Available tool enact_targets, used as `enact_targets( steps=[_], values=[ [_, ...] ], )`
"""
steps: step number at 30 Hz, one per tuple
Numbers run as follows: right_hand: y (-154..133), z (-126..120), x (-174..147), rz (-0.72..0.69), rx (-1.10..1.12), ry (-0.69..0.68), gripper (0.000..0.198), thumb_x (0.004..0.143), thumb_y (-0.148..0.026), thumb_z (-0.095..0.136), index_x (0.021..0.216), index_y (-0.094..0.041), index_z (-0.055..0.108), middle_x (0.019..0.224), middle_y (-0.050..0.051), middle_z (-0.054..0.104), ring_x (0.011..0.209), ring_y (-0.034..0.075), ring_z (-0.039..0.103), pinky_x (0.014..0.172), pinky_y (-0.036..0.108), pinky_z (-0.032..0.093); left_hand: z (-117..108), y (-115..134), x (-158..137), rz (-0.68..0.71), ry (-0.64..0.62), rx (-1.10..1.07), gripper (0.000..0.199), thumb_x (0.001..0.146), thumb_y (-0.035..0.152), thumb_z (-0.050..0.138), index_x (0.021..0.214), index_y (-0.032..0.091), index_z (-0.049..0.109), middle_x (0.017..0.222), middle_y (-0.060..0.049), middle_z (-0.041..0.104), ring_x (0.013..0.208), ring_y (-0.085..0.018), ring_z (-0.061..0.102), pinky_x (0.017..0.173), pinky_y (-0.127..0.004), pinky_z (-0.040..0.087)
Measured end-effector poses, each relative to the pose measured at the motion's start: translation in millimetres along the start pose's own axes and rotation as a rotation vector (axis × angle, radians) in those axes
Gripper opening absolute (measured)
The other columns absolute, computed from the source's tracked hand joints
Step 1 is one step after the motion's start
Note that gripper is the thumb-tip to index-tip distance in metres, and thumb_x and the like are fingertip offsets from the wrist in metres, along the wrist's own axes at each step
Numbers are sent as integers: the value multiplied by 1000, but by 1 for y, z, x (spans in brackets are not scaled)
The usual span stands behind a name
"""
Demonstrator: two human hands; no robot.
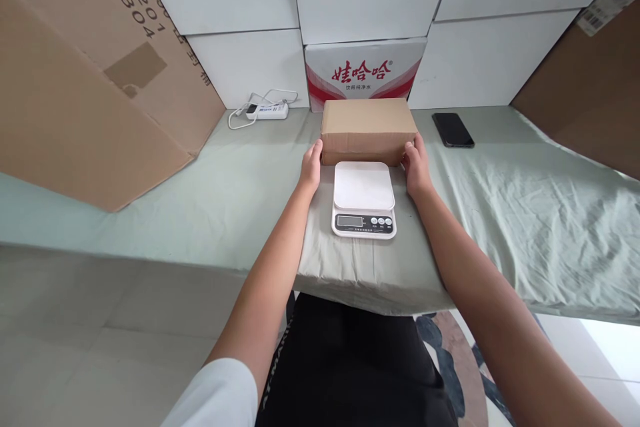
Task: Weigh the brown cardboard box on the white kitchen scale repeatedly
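Observation:
A closed brown cardboard box (367, 132) sits on the cloth-covered table, just behind a white digital kitchen scale (364, 187). My left hand (313, 163) grips the box at its left end, the thumb near the front corner. At the opposite end, my right hand (415, 161) holds the right side with bent fingers. The box's underside and the fingertips behind its ends are hidden. Nothing lies on the scale's white platform, and its grey display, with round buttons beside it, faces me.
Behind the box stands a white-and-red printed carton (367, 57) against white panels. A white power strip with a cable (267, 111) lies back left, a black phone (453, 130) back right. Large cardboard boxes flank the table, left (100, 93) and right (595, 80). The pale green cloth (240, 213) hangs over the front edge.

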State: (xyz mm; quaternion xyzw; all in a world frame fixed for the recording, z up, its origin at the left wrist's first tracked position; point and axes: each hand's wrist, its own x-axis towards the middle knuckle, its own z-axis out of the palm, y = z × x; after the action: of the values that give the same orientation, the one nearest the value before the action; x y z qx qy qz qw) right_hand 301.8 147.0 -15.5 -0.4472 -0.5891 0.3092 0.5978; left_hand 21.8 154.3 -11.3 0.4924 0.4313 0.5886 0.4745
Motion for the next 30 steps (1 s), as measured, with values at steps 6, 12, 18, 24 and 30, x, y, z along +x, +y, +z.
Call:
enact_targets(
  steps=[6,12,18,24,30],
  values=[
    [-17,4,-4,75,74,31,78,88,-78,63,151,-33,63,166,7,65,154,33,60,134,50,51,0,2,-1,22,-25,25,69,102,79,52,134,23,76,155,-10,77,165,-33,57,139,-47,47],
    [-18,4,-5,66,44,29,73,89,-79,64,147,-35,65,165,5,65,157,35,57,133,54,52,0,3,-4,14,-21,50,68,102,79,53,138,25,73,158,-9,75,165,-30,58,140,-45,44],
    [-22,6,-6,49,84,35,80,84,-78,69,152,-36,63,170,4,61,162,35,52,141,56,42,3,8,-6,21,9,43,80,95,88,56,142,24,71,168,-9,68,169,-32,52,142,-45,41],
    [-35,9,-8,-118,15,30,98,84,-87,64,164,-32,52,176,9,55,170,36,43,146,59,31,4,15,-11,117,17,15,96,85,99,59,149,28,71,171,-8,65,172,-34,47,145,-47,37],
    [-53,6,-19,-165,-50,76,119,84,-92,61,181,-34,23,190,10,31,177,38,32,144,63,33,7,37,-35,274,-26,73,94,92,93,56,160,29,64,173,-8,63,173,-33,46,143,-43,40]
  ],
)
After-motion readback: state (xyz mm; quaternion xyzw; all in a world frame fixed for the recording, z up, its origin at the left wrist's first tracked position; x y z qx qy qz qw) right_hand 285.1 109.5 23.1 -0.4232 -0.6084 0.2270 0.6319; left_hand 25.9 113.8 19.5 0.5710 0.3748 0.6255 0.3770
